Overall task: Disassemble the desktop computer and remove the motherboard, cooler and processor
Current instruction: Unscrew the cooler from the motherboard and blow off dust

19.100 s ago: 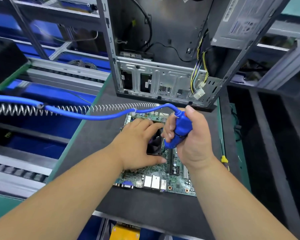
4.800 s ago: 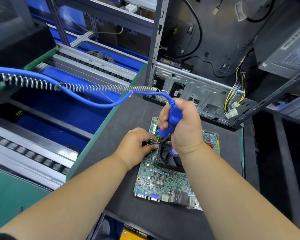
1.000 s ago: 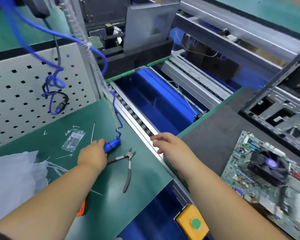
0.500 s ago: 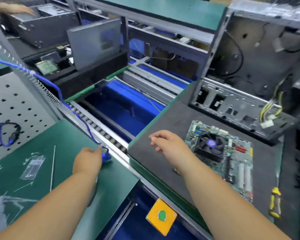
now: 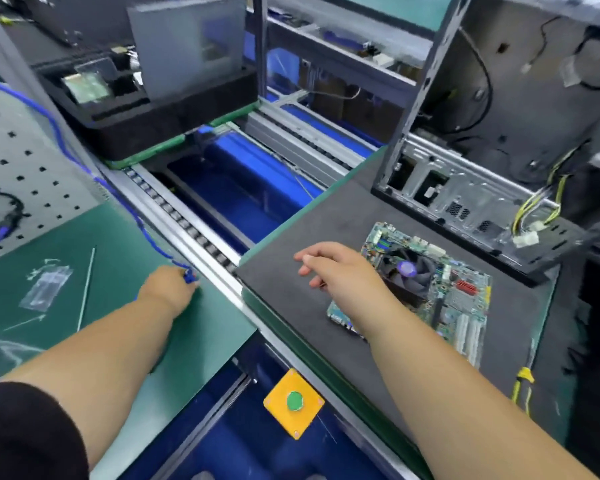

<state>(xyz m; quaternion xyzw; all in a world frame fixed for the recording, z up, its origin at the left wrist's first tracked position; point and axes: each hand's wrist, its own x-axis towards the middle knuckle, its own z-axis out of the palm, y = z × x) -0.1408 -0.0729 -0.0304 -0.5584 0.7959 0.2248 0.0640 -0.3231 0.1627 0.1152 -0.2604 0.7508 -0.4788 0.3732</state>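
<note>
Motherboard (image 5: 461,306) lies flat on the dark grey mat (image 5: 298,258), just behind and to the right of the right hand's fingers, with the cooler (image 5: 407,271) seated on its upper half, its fan with a purple hub facing up. Whether the processor sits beneath the cooler cannot be seen. The right hand (image 5: 340,271) hovers over the mat just left of the board, fingers loosely spread and relaxed, holding nothing. Beyond those fingers, farther back and to the right, the opened computer case (image 5: 499,133) stands on the mat, yellow and black cables (image 5: 541,209) with a white plug hanging at its lower edge. The left hand (image 5: 168,289) rests on the green table (image 5: 125,244) across the roller rail (image 5: 187,226), its fingers curled around a blue tool (image 5: 189,278) whose blue cord (image 5: 94,178) runs up and away from the fingertips to the left. Left of that hand lie a small clear bag (image 5: 47,284) and a thin rod (image 5: 85,285). Nearer than both hands sits a yellow plate with a green button (image 5: 294,400). A yellow-handled tool (image 5: 522,386) lies on the mat to the right of the right forearm.
</note>
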